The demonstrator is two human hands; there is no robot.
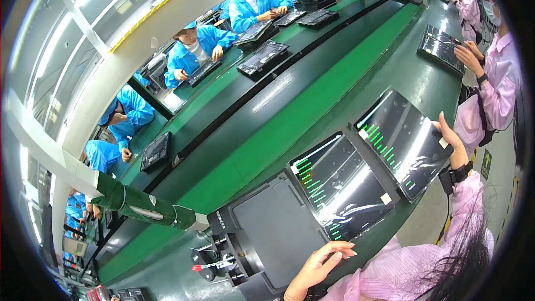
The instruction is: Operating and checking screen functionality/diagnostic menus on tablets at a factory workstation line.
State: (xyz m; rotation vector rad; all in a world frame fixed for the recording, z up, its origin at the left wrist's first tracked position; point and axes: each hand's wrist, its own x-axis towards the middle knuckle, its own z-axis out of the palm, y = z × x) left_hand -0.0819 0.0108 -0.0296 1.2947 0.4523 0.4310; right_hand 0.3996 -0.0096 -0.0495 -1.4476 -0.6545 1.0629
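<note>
Touching the edge of a glossy panel (400, 146), right of centre, with right hand (456, 140), cannot tell whether clasping; left hand (320, 262) released, lower centre. Likely stiff, slippery, fragile; best taken by opposite edges.

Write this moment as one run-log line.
left hand: open, near black fixture | right hand: at outer edge of right green-striped screen panel | left green-striped screen panel: between fixture and right panel

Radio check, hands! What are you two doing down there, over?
Right hand at right glossy panel's edge, grip partly hidden. Left hand open, near other glossy panel. Black fixture alongside, red-tipped clamp at its end.
</note>
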